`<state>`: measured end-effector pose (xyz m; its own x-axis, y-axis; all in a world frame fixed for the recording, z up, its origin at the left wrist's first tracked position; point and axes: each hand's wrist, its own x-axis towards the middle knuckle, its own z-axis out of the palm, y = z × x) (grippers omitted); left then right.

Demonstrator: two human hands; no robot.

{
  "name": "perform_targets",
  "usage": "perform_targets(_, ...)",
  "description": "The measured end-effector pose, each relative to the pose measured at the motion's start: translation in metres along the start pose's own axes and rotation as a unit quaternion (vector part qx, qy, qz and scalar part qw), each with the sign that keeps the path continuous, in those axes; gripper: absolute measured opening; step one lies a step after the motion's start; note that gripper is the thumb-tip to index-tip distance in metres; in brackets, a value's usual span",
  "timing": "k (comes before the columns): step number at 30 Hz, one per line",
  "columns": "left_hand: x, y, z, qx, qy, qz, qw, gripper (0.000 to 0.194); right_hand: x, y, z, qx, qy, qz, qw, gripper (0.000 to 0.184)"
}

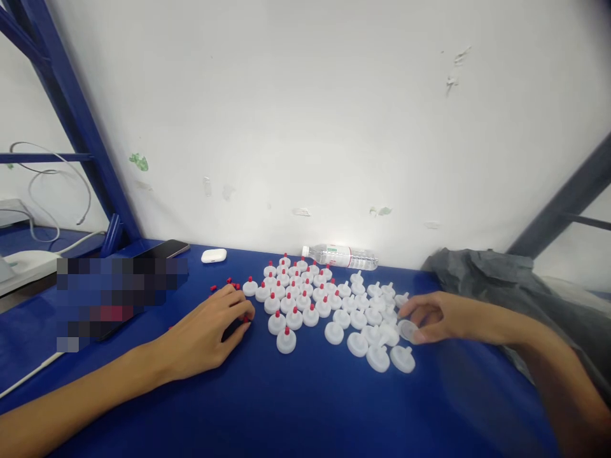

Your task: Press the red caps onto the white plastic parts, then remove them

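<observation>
My left hand (210, 331) rests on the blue surface at the left of the group, thumb and forefinger pinched around a small red tip cap (246, 319). More loose red caps (230, 280) lie just beyond its knuckles, and the hand partly hides them. On the right, my right hand (436, 318) grips a white nozzle lid (407, 330) by its edge, tilted with its round face showing. Between my hands stand several white nozzle lids with red caps on their tips (286, 342). Nearer my right hand, several bare white nozzle lids (358, 344) sit close together, some tilted.
A clear plastic bottle (340, 256) lies along the wall behind the lids. A white earphone case (214, 256) and a dark phone (167, 249) are at the back left. Dark grey plastic sheeting (487, 280) is bunched at right. Blue metal posts (81, 114) flank the surface.
</observation>
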<state>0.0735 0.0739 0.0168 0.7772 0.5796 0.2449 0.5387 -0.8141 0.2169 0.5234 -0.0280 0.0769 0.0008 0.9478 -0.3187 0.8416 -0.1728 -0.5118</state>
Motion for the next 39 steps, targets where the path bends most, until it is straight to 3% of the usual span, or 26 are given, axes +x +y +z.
perform_targets(4, 0.000, 0.000, 0.000, -0.001, -0.004, -0.002, 1.000, 0.016, -0.004, -0.007, 0.002, -0.010, -0.061, 0.014, 0.998, 0.037)
perform_targets(14, 0.001, 0.002, -0.001, -0.004, -0.005, -0.019, 1.000, 0.016, -0.002, 0.008, -0.006, -0.059, 0.005, 0.104, 0.993, 0.056)
perform_targets(20, -0.003, 0.013, -0.002, -0.007, 0.067, 0.020, 0.997, 0.018, 0.002, 0.006, 0.000, -0.052, 0.015, 0.114, 0.992, 0.052)
perform_targets(22, -0.005, 0.022, 0.000, -0.019, 0.076, 0.056, 0.995, 0.027, 0.002, 0.006, -0.001, -0.048, 0.054, 0.127, 0.989, 0.047)
perform_targets(25, -0.008, 0.037, 0.003, -0.015, 0.033, 0.095, 0.995, 0.048, 0.003, -0.001, -0.001, -0.117, 0.190, 0.129, 0.966, 0.040)
perform_targets(28, -0.008, 0.045, 0.006, -0.004, -0.017, 0.100, 0.995, 0.057, 0.007, -0.025, 0.010, -0.165, 0.366, 0.027, 0.915, 0.036)
perform_targets(31, -0.007, 0.042, 0.009, -0.026, -0.003, 0.088, 0.996, 0.044, 0.012, -0.061, 0.039, -0.101, 0.484, -0.132, 0.859, 0.030)
perform_targets(33, -0.008, 0.037, 0.012, -0.048, 0.019, 0.079, 0.996, 0.024, 0.013, -0.086, 0.064, -0.108, 0.471, -0.288, 0.827, 0.027)
perform_targets(35, -0.009, 0.032, 0.013, -0.063, 0.037, 0.094, 0.993, 0.011, 0.012, -0.106, 0.091, -0.134, 0.391, -0.410, 0.813, 0.019)
perform_targets(38, -0.013, 0.031, 0.013, -0.085, 0.094, 0.158, 0.979, 0.009, 0.010, -0.126, 0.127, -0.161, 0.264, -0.466, 0.829, 0.057)
perform_targets(39, -0.014, 0.032, 0.013, -0.090, 0.116, 0.181, 0.973, 0.008, 0.011, -0.130, 0.136, -0.164, 0.243, -0.485, 0.824, 0.061)
